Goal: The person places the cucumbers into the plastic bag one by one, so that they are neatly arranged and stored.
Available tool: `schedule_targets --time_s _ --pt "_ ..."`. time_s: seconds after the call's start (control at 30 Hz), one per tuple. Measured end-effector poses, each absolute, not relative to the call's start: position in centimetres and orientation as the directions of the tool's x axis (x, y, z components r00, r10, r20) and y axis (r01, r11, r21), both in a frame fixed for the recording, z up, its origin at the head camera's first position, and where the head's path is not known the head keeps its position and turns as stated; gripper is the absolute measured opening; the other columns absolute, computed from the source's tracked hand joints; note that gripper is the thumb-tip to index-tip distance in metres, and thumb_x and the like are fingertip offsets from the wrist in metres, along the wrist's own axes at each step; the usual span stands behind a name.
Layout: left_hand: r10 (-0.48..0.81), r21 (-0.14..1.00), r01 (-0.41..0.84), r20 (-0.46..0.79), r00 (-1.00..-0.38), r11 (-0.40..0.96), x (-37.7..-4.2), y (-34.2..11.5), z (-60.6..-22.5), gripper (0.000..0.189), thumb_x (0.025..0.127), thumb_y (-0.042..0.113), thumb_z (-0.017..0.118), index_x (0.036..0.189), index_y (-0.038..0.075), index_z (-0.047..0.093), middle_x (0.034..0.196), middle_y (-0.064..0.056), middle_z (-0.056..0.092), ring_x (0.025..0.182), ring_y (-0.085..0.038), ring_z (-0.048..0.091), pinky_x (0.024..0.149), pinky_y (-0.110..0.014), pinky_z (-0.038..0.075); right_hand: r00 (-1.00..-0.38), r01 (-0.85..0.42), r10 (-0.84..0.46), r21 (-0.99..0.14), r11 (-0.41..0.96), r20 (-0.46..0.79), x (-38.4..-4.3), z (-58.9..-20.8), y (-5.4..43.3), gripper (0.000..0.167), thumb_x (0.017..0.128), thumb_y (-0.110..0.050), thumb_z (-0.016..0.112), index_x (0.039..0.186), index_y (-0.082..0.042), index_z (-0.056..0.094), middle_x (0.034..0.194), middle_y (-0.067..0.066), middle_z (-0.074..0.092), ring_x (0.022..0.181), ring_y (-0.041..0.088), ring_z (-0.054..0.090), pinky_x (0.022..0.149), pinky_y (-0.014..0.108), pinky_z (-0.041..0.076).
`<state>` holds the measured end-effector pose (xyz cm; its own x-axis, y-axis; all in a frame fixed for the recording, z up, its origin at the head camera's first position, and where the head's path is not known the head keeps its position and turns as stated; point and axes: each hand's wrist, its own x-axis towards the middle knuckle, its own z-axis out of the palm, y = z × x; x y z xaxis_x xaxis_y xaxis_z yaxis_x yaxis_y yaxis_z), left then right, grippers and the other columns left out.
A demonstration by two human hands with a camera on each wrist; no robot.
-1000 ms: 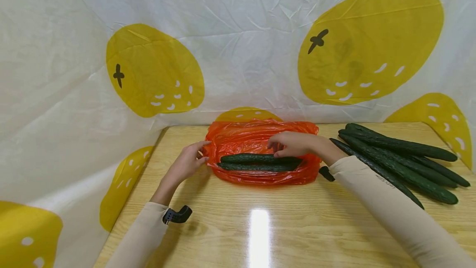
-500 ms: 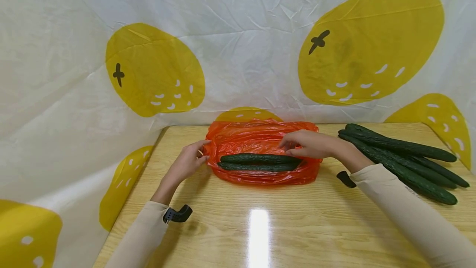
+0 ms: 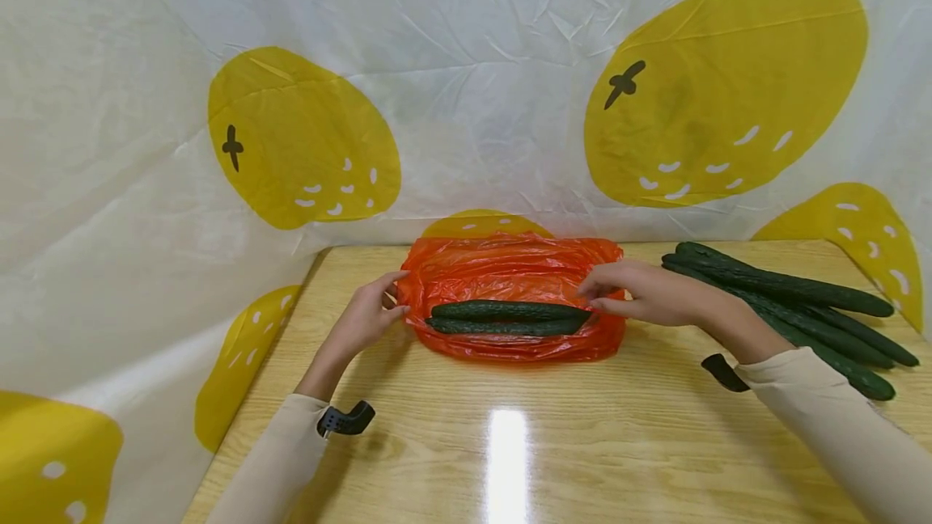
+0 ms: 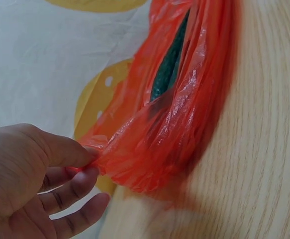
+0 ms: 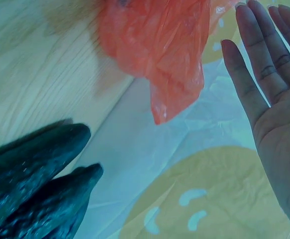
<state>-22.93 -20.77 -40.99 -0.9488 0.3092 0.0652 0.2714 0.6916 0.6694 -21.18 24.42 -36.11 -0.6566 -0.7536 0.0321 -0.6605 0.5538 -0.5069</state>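
A red plastic bag (image 3: 510, 269) lies on the table with its mouth spread wide. Two dark green cucumbers (image 3: 502, 311) rest side by side within it. At the bag's left end, my left hand (image 3: 367, 307) pinches the edge of the plastic between thumb and forefinger, as the left wrist view shows up close. My right hand (image 3: 644, 289) hovers over the bag's right end and holds nothing. In the right wrist view its fingers (image 5: 264, 59) are straight and spread, beside the red plastic.
Several more cucumbers (image 3: 794, 297) lie in a pile on the wooden table (image 3: 619, 443) to the right, near my right forearm. Behind and to the left hangs a white sheet (image 3: 480, 128) with yellow fruit prints.
My right hand has drawn back to the right, off the cucumbers in the bag, its fingers empty. One cucumber from the pile's near side is hidden by the arm now. My left hand stays put.
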Motion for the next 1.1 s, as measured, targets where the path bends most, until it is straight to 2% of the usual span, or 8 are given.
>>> schedule_targets --time_s 0.23,0.43,0.6,0.77,1.1 --pt "0.291 0.733 0.243 0.065 -0.955 0.635 -23.1 -21.1 -41.4 0.063 0.088 -0.001 0.075 0.146 0.006 0.051 0.1 -0.012 0.06 0.082 -0.021 0.059 0.067 -0.027 0.052 -0.688 -0.664 -0.72 -0.481 0.573 0.091 -20.1 -35.9 26.5 0.023 0.1 -0.014 0.065 0.121 -0.023 0.068 0.113 -0.006 0.07 0.101 0.005 0.064 0.085 0.033 0.057" --pt "0.286 0.816 0.217 0.066 -0.956 0.536 -23.2 -21.3 -41.8 0.064 0.087 -0.005 0.075 0.145 0.003 0.049 0.102 -0.017 0.057 0.082 -0.023 0.055 0.064 -0.024 0.05 -0.782 -0.592 -0.609 -0.465 0.658 0.133 -19.3 -35.7 28.5 0.023 0.096 -0.008 0.069 0.118 -0.014 0.07 0.101 -0.009 0.07 0.089 0.003 0.065 0.075 0.028 0.056" --pt "0.278 0.846 0.197 0.06 -0.959 0.496 -23.2 -21.3 -42.0 0.066 0.087 -0.006 0.075 0.145 0.003 0.047 0.104 -0.02 0.055 0.082 -0.024 0.053 0.063 -0.022 0.048 -0.844 -0.52 -0.524 -0.415 0.747 0.115 -19.2 -35.6 30.2 0.025 0.093 -0.01 0.073 0.117 -0.014 0.07 0.103 -0.011 0.07 0.089 0.006 0.067 0.077 0.033 0.057" --pt "0.278 0.856 0.195 0.063 -0.958 0.478 -23.4 -21.3 -42.2 0.065 0.087 -0.006 0.075 0.145 0.003 0.047 0.104 -0.02 0.054 0.082 -0.024 0.052 0.064 -0.022 0.047 -0.882 -0.455 -0.466 -0.396 0.798 0.073 -18.8 -35.8 32.2 0.028 0.092 -0.011 0.075 0.119 -0.01 0.069 0.109 -0.002 0.071 0.089 0.009 0.067 0.078 0.036 0.057" --pt "0.305 0.879 0.193 0.058 -0.951 0.435 -23.3 -21.4 -42.2 0.067 0.088 -0.008 0.072 0.147 0.002 0.044 0.104 -0.018 0.052 0.083 -0.024 0.05 0.065 -0.023 0.047 -0.907 -0.393 -0.421 -0.352 0.85 -0.002 -18.3 -36.8 34.9 0.03 0.093 -0.014 0.075 0.12 -0.003 0.067 0.113 0.006 0.07 0.093 0.018 0.068 0.076 0.035 0.056"
